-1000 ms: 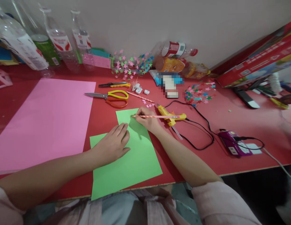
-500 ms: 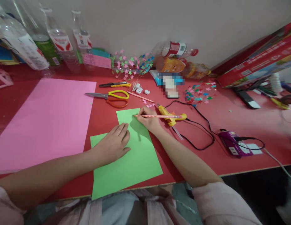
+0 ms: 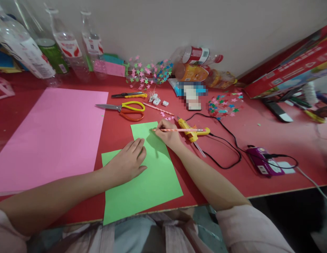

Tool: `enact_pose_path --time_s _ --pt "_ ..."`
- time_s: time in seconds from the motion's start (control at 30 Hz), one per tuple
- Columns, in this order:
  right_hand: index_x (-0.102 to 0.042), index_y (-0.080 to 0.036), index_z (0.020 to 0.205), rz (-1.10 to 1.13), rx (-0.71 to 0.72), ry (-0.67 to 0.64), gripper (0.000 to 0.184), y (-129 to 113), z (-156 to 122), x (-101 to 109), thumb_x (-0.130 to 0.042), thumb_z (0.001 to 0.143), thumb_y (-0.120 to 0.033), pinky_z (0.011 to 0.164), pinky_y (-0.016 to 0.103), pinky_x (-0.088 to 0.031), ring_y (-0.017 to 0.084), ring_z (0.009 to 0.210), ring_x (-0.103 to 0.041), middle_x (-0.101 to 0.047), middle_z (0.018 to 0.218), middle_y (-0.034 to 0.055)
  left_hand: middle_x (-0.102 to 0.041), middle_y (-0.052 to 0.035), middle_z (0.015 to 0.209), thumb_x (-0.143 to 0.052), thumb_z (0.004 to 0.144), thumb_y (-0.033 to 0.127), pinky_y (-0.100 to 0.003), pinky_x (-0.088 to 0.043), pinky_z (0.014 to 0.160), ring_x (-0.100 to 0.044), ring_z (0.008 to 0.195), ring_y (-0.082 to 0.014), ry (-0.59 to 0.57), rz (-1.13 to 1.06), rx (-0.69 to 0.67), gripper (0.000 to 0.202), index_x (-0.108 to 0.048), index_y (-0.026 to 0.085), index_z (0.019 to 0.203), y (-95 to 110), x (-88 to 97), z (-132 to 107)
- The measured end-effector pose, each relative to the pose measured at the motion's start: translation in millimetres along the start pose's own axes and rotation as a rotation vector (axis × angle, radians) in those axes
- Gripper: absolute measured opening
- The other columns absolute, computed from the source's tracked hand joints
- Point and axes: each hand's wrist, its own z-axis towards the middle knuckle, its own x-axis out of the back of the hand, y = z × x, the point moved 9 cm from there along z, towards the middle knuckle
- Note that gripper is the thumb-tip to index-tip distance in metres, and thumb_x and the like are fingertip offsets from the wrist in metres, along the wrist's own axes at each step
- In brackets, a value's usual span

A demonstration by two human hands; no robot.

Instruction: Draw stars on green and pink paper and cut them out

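A green sheet of paper [image 3: 142, 196] with a corner cut out at its upper left lies at the table's front edge. My left hand [image 3: 129, 161] rests flat on it, fingers stretched out and holding nothing. Gripped in my right hand [image 3: 167, 135] is a pink patterned pencil [image 3: 184, 130], its tip at the upper part of the green sheet and its eraser end pointing right. Whether the tip touches the paper I cannot tell. Just beyond the hands lie scissors [image 3: 132, 107] with yellow and orange handles. Right of the pencil hand is a yellow glue gun [image 3: 191, 131].
A large pink sheet [image 3: 58, 137] covers the left of the red table [image 3: 258, 130]. Along the wall stand several plastic bottles [image 3: 93, 45]. A utility knife [image 3: 129, 95], star-filled containers [image 3: 224, 105] and a purple power adapter [image 3: 263, 161] with cords lie around.
My right hand and the pencil have shifted very slightly to the right. My left hand and the green sheet stay where they were.
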Motion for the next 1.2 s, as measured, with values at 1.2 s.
enact_pose_path --time_s 1.2 --pt "-0.044 -0.021 0.062 0.075 0.052 -0.190 0.010 -6 -4 -16 -0.053 0.068 -0.019 0.050 0.023 -0.033 0.009 0.052 -0.043 -0.051 0.057 -0.0036 -0.042 -0.0267 0.141 -0.042 0.093 0.044 -0.045 -0.033 0.107 -0.036 0.135 -0.0348 0.007 -0.004 -0.004 0.052 -0.050 0.003 0.124 0 0.4 0"
